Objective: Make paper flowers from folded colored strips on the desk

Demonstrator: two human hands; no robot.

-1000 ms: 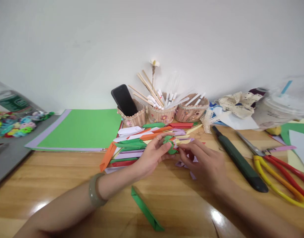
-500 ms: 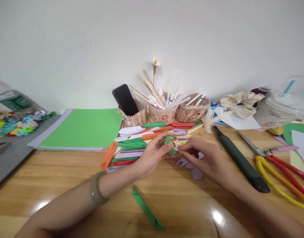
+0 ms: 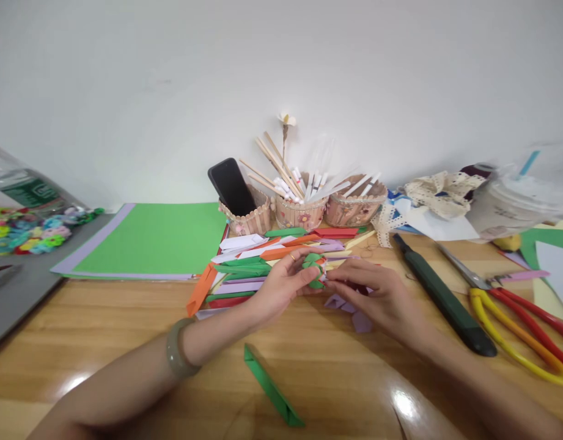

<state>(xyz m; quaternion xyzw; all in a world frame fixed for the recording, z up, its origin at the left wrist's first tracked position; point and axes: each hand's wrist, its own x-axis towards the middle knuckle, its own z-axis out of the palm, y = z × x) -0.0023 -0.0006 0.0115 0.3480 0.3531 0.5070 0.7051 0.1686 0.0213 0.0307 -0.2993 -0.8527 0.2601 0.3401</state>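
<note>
Between my hands is a small folded-paper piece (image 3: 314, 272), green with some orange and white. My left hand (image 3: 288, 280) is closed around its left side, thumb on the front. At its right edge, the fingers of my right hand (image 3: 361, 284) are pinched together on the same piece; the exact contact is partly hidden. Behind and left of my hands lie several folded paper strips (image 3: 247, 266) in green, white, orange, red and purple. Purple folded pieces (image 3: 361, 321) rest beneath my right hand. A single green folded strip (image 3: 272, 386) lies near the front edge.
Behind stand wooden-stick baskets (image 3: 302, 217) with a phone (image 3: 231, 186), sticks and pens. On the right are a dark green cutter-like tool (image 3: 446, 299), scissors (image 3: 492, 305) and a plastic cup (image 3: 515, 201). Green paper sheets (image 3: 157, 238) and a grey laptop-like slab (image 3: 29, 293) are left.
My right fingers have shifted slightly and press closer against the right edge of the paper piece. My left hand keeps its hold; the view has moved very slightly.
</note>
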